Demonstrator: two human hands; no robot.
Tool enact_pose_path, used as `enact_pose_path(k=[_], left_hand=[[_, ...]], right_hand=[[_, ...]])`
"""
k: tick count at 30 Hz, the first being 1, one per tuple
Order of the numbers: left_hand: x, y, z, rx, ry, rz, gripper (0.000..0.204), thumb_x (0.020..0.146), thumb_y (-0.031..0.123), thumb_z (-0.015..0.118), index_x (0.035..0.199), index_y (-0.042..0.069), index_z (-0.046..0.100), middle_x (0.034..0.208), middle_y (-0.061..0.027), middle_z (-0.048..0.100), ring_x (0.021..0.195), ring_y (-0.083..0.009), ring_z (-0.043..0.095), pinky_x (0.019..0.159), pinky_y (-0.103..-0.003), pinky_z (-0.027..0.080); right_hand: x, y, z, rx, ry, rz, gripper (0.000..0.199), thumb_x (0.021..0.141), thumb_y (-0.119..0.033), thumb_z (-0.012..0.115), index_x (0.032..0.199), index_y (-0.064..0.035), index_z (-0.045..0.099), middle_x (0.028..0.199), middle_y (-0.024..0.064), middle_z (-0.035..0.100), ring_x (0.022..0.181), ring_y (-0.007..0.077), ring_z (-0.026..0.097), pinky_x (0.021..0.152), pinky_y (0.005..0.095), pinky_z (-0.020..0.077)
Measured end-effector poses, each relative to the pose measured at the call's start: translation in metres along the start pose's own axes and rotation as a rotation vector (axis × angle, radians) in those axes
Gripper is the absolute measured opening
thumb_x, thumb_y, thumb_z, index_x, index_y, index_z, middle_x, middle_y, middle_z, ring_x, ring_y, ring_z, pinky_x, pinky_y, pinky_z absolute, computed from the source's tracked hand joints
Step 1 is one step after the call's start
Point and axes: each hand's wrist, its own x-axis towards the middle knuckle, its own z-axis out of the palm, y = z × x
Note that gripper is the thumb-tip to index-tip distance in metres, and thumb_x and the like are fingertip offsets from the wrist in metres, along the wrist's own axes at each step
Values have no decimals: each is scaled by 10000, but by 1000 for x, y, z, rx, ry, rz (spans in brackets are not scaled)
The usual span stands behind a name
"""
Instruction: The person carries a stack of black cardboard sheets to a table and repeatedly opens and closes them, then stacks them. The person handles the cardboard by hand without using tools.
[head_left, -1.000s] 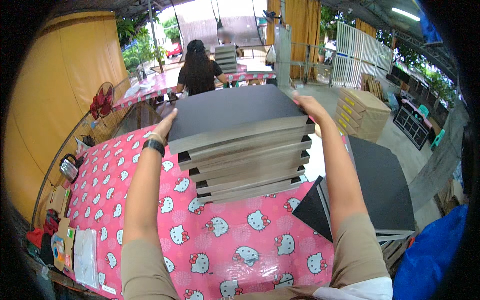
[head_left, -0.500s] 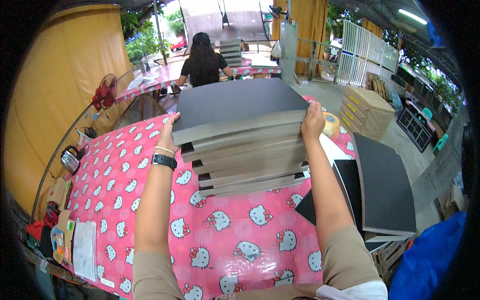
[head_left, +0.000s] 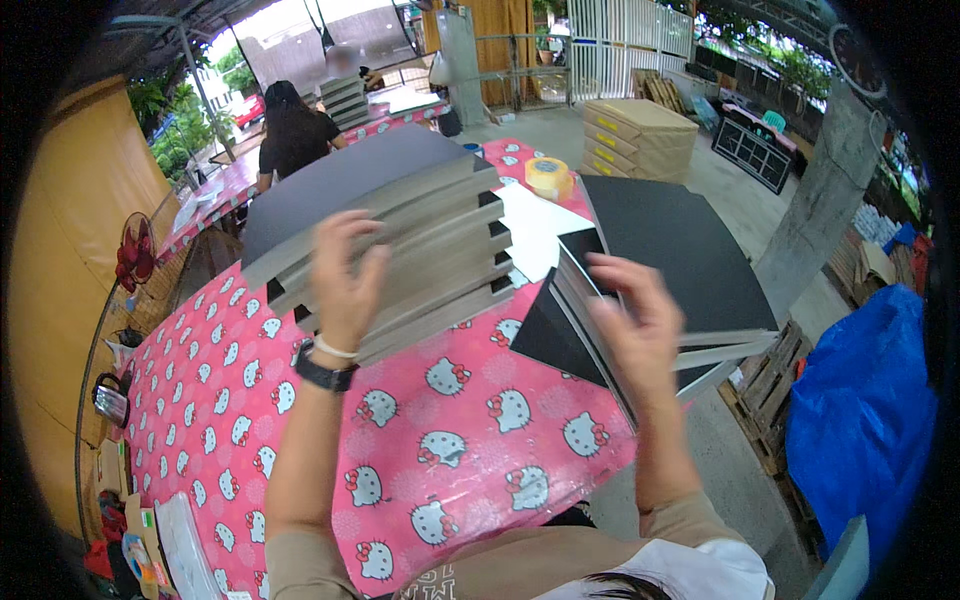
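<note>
Right hand (head_left: 640,315) has swung from the stack (head_left: 430,250) at eleven o'clock to the black boards (head_left: 690,240) at two, fingers apart like those of the left hand (head_left: 348,275) (touch unclear), and a knock could topple the staggered stack

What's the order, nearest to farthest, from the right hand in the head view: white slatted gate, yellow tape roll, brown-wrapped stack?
From the right hand:
1. Yellow tape roll: ahead, slightly left.
2. Brown-wrapped stack: ahead, beyond the tape.
3. White slatted gate: in the background, behind the stack.
</note>
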Motion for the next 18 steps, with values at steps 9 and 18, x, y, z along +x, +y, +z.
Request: enact_pose_path(k=[9, 18], left_hand=[[15, 92, 257, -1179, -685, -1069, 681, 843, 465, 540, 1305, 1, 355, 1330, -157, 390, 1213, -255, 366, 946, -421, 342], [37, 124, 378, -1197, -667, -1129, 425, 817, 283, 534, 1116, -19, 507, 1074, -182, 578, 980, -288, 559, 858, -378, 424]], right_hand=[[-93, 115, -277, -275, 589, 652, 350, 873, -189, 544, 1160, 10, 537, 1143, 105, 565, 1050, 191, 524, 883, 293, 409], [-90, 156, -278, -406, 354, 672, 442, 886, -341, 497, 1182, -17, 555, 1147, 156, 553, 1114, 254, 478, 968, 337, 325]])
